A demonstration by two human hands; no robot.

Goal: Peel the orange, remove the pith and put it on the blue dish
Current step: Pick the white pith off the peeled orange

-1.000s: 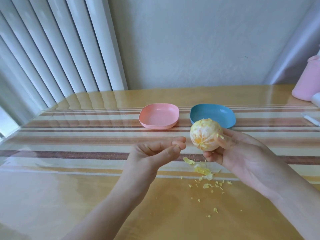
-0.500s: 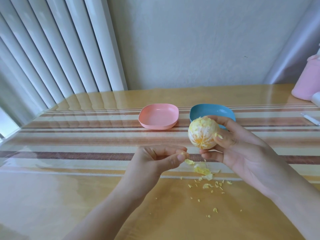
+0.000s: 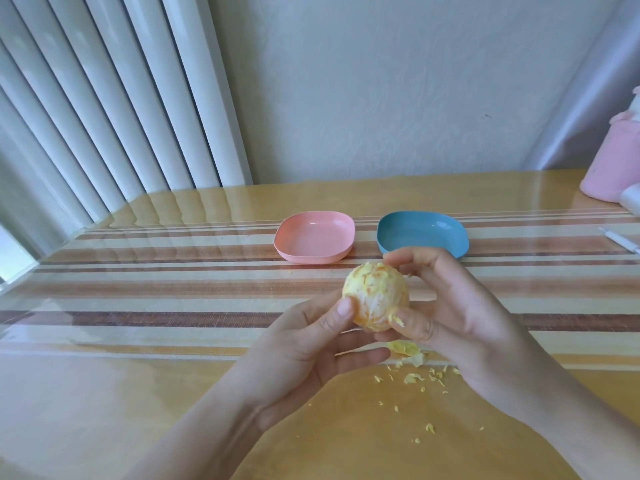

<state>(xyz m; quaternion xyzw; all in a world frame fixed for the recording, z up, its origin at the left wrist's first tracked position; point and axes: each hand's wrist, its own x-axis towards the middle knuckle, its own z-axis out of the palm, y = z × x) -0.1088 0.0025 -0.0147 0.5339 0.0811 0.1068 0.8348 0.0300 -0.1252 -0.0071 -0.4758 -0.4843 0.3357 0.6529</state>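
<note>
The peeled orange, pale with white pith patches, is held above the table between both hands. My right hand curls around its right side, with the thumb below and the fingers over the top. My left hand holds it from the left, its thumb pressed on the lower left of the fruit. The blue dish stands empty on the table just behind my right hand's fingers. Bits of pith lie on the table under the orange.
An empty pink dish sits left of the blue one. A pink container stands at the far right edge, with a white stick in front of it. Vertical blinds hang at the left.
My left hand has come up from the table, turned palm up and taken hold of the orange's left side. The orange has turned in my right hand.
</note>
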